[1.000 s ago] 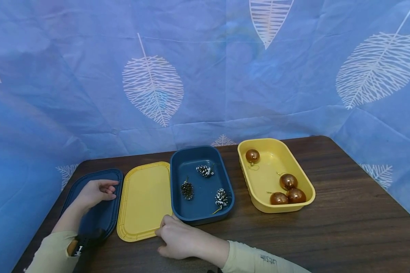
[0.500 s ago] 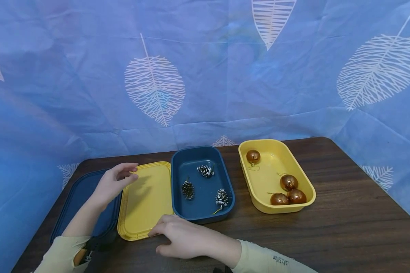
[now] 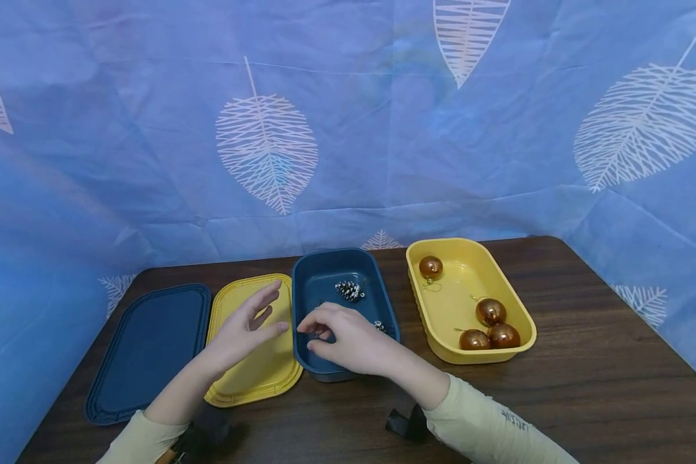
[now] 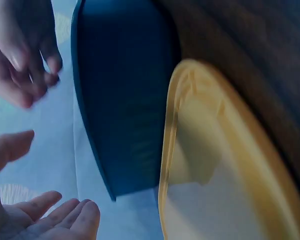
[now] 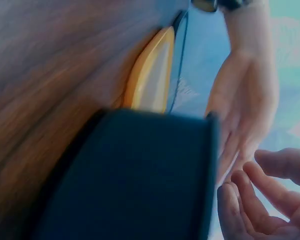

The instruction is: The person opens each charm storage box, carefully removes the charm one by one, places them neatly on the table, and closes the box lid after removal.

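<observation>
My left hand hovers over the yellow lid, fingers extended and thumb apart, holding nothing. Over the near part of the blue container is my right hand, its fingers loosely bent with nothing between them. A frosted pine cone lies at the container's far side. The right hand hides most of a second pine cone and nearly all of a third. In the left wrist view the outer wall of the blue container stands beside the yellow lid.
A dark blue lid lies flat on the left of the wooden table. To the right is a yellow container with several shiny copper baubles. A blue patterned cloth hangs behind the table.
My left hand has moved right, from the dark blue lid to over the yellow lid. My right hand has left the yellow lid's near edge and risen over the blue container.
</observation>
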Motion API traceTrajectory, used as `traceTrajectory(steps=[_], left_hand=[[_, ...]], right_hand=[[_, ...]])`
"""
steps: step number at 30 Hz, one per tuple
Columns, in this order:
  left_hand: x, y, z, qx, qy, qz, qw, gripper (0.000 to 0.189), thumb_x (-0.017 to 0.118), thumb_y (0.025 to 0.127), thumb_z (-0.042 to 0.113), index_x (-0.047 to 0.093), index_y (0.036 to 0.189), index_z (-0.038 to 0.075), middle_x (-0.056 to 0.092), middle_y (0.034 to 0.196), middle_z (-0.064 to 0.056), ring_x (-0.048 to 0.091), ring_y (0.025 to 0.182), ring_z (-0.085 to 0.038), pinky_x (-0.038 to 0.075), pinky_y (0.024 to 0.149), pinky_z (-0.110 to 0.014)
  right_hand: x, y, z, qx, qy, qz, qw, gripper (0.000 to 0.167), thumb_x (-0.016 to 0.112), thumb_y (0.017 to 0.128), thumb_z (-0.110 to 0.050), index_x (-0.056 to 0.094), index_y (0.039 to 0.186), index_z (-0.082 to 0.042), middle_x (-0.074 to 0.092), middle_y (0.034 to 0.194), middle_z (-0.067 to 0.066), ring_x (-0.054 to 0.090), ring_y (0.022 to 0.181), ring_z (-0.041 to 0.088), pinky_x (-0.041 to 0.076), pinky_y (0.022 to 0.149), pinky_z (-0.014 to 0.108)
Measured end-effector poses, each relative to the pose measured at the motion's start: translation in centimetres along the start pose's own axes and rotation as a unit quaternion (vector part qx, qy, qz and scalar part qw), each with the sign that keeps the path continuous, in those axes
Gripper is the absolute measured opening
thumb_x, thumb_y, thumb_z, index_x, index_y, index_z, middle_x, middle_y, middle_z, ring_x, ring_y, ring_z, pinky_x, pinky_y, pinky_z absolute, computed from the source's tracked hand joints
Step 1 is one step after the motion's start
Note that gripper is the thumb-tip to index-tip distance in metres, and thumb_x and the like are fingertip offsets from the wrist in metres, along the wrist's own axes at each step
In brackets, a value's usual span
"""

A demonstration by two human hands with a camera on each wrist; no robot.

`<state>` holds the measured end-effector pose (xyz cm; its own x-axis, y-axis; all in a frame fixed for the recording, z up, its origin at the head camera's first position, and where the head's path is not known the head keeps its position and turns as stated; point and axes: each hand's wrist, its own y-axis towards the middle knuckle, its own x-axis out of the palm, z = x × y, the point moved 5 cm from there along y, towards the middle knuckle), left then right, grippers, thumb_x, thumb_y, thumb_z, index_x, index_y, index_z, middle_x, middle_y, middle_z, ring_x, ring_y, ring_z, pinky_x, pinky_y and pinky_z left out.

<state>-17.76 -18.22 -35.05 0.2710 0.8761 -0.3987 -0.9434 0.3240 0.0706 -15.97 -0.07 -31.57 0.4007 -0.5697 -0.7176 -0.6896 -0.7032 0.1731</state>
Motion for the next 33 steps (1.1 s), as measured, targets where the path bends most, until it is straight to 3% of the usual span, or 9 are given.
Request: traceTrajectory(steps=[11, 15, 17, 22, 25, 33], left_hand=[[2.8, -0.3, -0.2, 0.019, 0.059, -0.082, 0.9948, 0.093, 0.073, 0.086, 0.026, 0.01, 0.155, 0.021, 0.001, 0.16, -0.006, 0.003, 0.144, -0.032, 0.014, 0.108, -0.062], [3.0, -0.2, -0.5, 0.017, 0.094, -0.088, 0.9915, 0.096, 0.075, 0.084, 0.029, 0.011, 0.155, 0.02, 0.0, 0.16, -0.004, 0.002, 0.144, -0.032, 0.016, 0.105, -0.066], [3.0, -0.1, -0.6, 0.014, 0.106, -0.089, 0.9902, 0.098, 0.076, 0.082, 0.03, 0.012, 0.155, 0.018, 0.0, 0.16, -0.004, 0.002, 0.144, -0.032, 0.016, 0.105, -0.066], [3.1, -0.1, -0.7, 0.004, 0.115, -0.095, 0.9887, 0.101, 0.077, 0.081, 0.033, 0.01, 0.154, 0.012, -0.003, 0.16, -0.004, 0.001, 0.144, -0.033, 0.016, 0.106, -0.065], [3.2, -0.2, -0.8, -0.003, 0.112, -0.098, 0.9889, 0.102, 0.077, 0.082, 0.034, 0.009, 0.154, 0.011, -0.005, 0.16, -0.003, 0.0, 0.144, -0.033, 0.017, 0.106, -0.064], [3.4, -0.3, -0.8, -0.003, 0.104, -0.105, 0.989, 0.102, 0.076, 0.082, 0.034, 0.008, 0.154, 0.011, -0.008, 0.159, -0.001, -0.001, 0.144, -0.031, 0.018, 0.107, -0.062]], right_hand=[[-0.4, 1.3, 3.9, 0.052, -0.003, 0.024, 0.9984, 0.037, 0.067, 0.087, -0.002, 0.058, 0.123, 0.0, 0.055, 0.117, 0.014, 0.057, 0.097, 0.027, 0.052, 0.079, 0.032], [0.0, 1.8, 4.7, 0.082, -0.029, 0.0, 0.9962, 0.044, 0.068, 0.087, -0.005, 0.055, 0.129, -0.002, 0.053, 0.126, 0.013, 0.061, 0.097, 0.027, 0.051, 0.081, 0.035], [0.3, 2.1, 5.0, 0.091, -0.046, -0.014, 0.9947, 0.048, 0.069, 0.087, -0.008, 0.054, 0.132, -0.002, 0.052, 0.13, 0.012, 0.059, 0.105, 0.026, 0.05, 0.087, 0.037], [1.0, 2.7, 5.7, 0.093, -0.079, -0.038, 0.9918, 0.055, 0.07, 0.087, -0.01, 0.05, 0.137, -0.004, 0.048, 0.138, 0.012, 0.055, 0.111, 0.023, 0.046, 0.093, 0.039], [1.5, 2.9, 6.0, 0.098, -0.082, -0.047, 0.9907, 0.055, 0.069, 0.087, -0.011, 0.05, 0.138, -0.006, 0.045, 0.141, 0.012, 0.058, 0.105, 0.022, 0.048, 0.091, 0.038], [1.8, 3.1, 6.3, 0.1, -0.082, -0.04, 0.9908, 0.043, 0.07, 0.087, -0.01, 0.058, 0.128, -0.005, 0.054, 0.127, 0.01, 0.06, 0.098, 0.02, 0.05, 0.085, 0.035]])
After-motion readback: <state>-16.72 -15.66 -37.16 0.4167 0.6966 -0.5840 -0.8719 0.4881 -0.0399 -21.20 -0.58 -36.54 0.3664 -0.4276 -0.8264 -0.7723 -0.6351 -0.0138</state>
